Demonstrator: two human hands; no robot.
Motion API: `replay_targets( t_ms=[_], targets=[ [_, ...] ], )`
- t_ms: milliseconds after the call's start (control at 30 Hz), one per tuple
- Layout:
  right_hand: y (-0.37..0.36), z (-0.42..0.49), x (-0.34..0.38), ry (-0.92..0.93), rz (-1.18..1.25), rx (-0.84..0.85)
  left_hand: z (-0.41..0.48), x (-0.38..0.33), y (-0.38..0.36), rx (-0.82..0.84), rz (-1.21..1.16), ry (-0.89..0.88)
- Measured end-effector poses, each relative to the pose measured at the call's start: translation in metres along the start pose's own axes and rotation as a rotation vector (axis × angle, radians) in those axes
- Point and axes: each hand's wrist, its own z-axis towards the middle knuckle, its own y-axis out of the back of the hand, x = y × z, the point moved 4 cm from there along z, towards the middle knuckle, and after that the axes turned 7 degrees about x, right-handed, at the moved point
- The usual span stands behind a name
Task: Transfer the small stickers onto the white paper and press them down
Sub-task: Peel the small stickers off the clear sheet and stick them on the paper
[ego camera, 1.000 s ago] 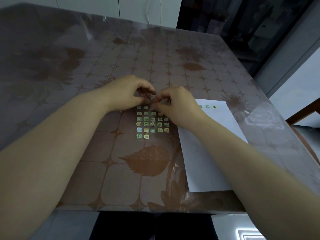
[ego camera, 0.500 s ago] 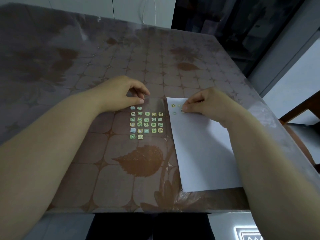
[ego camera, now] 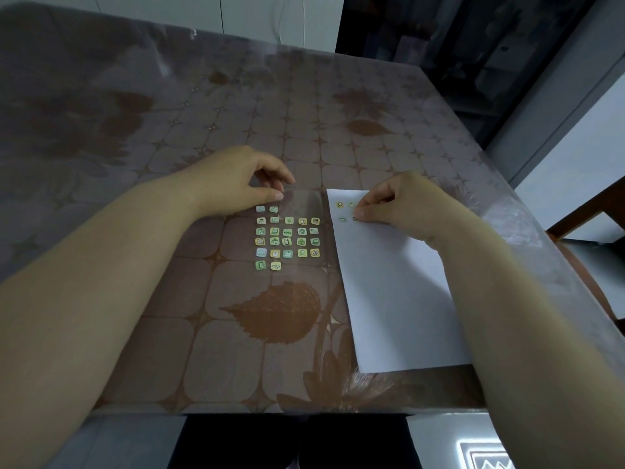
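Now my right hand (ego camera: 399,204) has moved from sticker sheet (ego camera: 287,236) to white paper (ego camera: 392,286), fingertips pinched, pressing sticker (ego camera: 355,218); left hand (ego camera: 243,181), curled, pins sheet.

1. table (ego camera: 338,106): brown top, tile and leaf pattern, glossy clear cover over it
2. sticker sheet (ego camera: 287,236): clear, flat on the table centre, small square stickers in rows; top row has two only, bottom row two only, both at the left
3. white paper (ego camera: 395,299): flat on the table just right of the sticker sheet, long side running toward the near edge, near corner close to the table edge
4. on the paper's far left corner: a few small stickers (ego camera: 340,205), one yellow, others partly hidden
5. left hand (ego camera: 236,181) rests at the sheet's far edge; right hand (ego camera: 402,204) rests on the paper's far end
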Motion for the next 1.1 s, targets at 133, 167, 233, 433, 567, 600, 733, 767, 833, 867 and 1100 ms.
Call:
replay_targets(
  t_ms=[133,167,233,433,567,600,733,767,833,867,1100],
  targets=[
    [0.0,0.002,0.0,-0.022,-0.015,-0.004,0.001,0.001,0.0,-0.004,0.01,-0.007],
    [0.0,0.003,0.0,-0.034,-0.01,-0.007,0.001,0.001,0.0,-0.004,0.009,-0.006],
    [0.0,0.004,0.0,-0.058,0.007,-0.01,0.001,0.001,0.0,-0.002,0.004,-0.005],
    [-0.001,0.004,0.0,-0.051,-0.051,0.011,-0.001,0.001,0.0,-0.008,-0.004,-0.009],
    [-0.005,0.001,0.009,0.072,-0.016,-0.033,-0.002,0.0,0.003,-0.018,-0.012,-0.013],
    [-0.009,0.0,0.016,0.135,-0.01,-0.057,-0.002,0.001,0.004,-0.019,-0.024,-0.01],
    [-0.033,0.002,0.044,0.333,-0.144,-0.103,-0.002,0.004,0.005,-0.013,-0.078,0.001],
    [-0.039,0.003,0.048,0.364,-0.177,-0.104,-0.002,0.005,0.006,-0.01,-0.093,0.004],
    [-0.047,0.005,0.053,0.387,-0.211,-0.106,-0.002,0.007,0.006,0.0,-0.142,0.019],
    [-0.05,0.006,0.055,0.39,-0.222,-0.106,-0.002,0.007,0.007,0.006,-0.174,0.026],
    [-0.061,0.01,0.061,0.392,-0.32,-0.129,-0.002,0.007,0.005,0.024,-0.201,0.022]
  ],
)
